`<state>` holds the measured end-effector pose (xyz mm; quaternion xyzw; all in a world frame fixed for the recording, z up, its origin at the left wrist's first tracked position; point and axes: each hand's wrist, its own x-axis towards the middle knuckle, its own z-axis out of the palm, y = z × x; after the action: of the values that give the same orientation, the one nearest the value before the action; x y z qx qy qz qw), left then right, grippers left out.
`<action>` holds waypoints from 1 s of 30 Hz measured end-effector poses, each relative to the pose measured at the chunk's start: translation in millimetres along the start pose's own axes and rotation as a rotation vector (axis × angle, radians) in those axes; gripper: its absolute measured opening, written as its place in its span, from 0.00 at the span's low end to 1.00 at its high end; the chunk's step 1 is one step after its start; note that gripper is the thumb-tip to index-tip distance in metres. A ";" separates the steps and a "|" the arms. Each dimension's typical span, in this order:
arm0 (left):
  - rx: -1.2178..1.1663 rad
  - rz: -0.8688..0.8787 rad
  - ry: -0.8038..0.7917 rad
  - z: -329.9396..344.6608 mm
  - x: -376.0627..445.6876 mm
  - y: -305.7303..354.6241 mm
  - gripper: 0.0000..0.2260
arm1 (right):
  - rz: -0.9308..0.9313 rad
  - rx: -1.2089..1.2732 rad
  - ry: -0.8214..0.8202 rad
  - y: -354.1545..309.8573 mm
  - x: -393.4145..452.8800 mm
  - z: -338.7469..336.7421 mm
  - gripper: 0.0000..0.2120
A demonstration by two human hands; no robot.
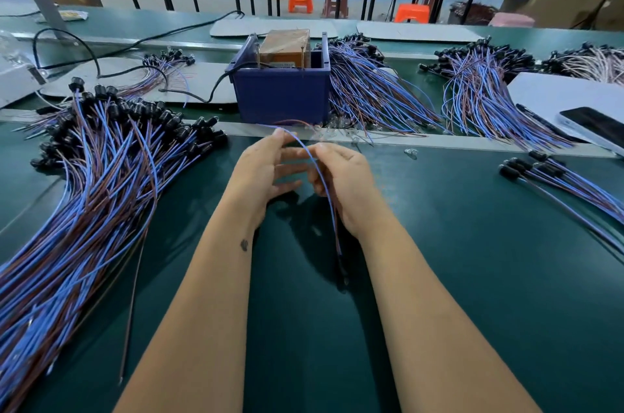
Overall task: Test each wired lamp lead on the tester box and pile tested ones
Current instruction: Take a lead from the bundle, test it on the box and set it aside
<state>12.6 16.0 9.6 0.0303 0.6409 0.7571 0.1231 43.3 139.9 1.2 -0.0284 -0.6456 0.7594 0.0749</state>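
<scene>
While the tester box (283, 88) stands just beyond, one lamp lead (319, 172) is pinched by the left hand (266, 169) and right hand (341, 179). A large lead pile (101, 176) is spread left of the box.

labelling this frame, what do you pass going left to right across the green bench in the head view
big heap of blue and brown wired lamp leads → left hand → right hand holding one blue lead → small bundle of leads → black phone

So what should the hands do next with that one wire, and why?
Probably lift the lead forward to the blue tester box. Both the left hand and the right hand hold it just short of the box, so it looks untested and not yet ready for a pile.
</scene>
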 end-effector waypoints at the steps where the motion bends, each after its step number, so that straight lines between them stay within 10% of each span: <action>1: -0.042 0.037 0.011 2.4 -0.5 -0.5 0.13 | -0.035 -0.089 -0.006 2.1 -1.1 3.3 0.15; 6: -0.084 0.150 0.058 6.4 -4.0 -2.6 0.06 | -0.112 -0.385 -0.075 8.3 -5.8 11.9 0.16; 15: -0.044 0.176 0.047 7.0 -2.0 -7.4 0.07 | -0.116 -0.164 0.239 0.2 -5.1 5.1 0.16; 30: 0.173 0.175 -0.008 11.3 -2.0 -12.2 0.08 | -0.144 -0.081 0.279 3.1 -0.3 2.7 0.06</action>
<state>18.6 28.2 -0.1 0.0996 0.6981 0.7068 0.0558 43.0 136.8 -1.5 -0.0901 -0.6593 0.7142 0.2170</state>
